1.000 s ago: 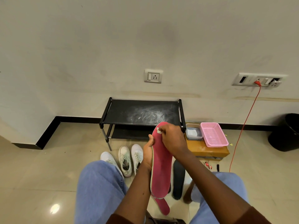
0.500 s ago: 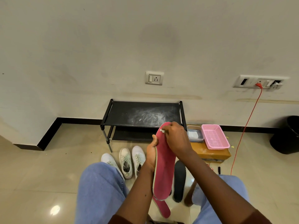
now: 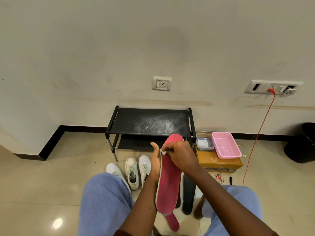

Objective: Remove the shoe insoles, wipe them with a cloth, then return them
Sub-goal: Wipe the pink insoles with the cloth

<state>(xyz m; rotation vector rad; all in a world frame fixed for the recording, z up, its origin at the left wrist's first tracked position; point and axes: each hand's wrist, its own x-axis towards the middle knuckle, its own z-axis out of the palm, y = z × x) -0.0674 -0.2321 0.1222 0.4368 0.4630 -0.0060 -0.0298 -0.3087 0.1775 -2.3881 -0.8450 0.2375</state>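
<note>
Red insole (image 3: 168, 188) is held up between the knees, the left hand (image 3: 156, 160) gripping its edge and the right hand (image 3: 180, 155) pinching a white cloth (image 3: 163, 152) against its toe end. It partly hides black insoles (image 3: 188, 193) on the floor. White shoes (image 3: 132, 171) lie left, before the shoe rack (image 3: 150, 123).

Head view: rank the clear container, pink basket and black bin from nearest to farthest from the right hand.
1. clear container, just right of the right hand, on the cardboard box.
2. pink basket, beside the container, further right.
3. black bin, at the far right edge.
</note>
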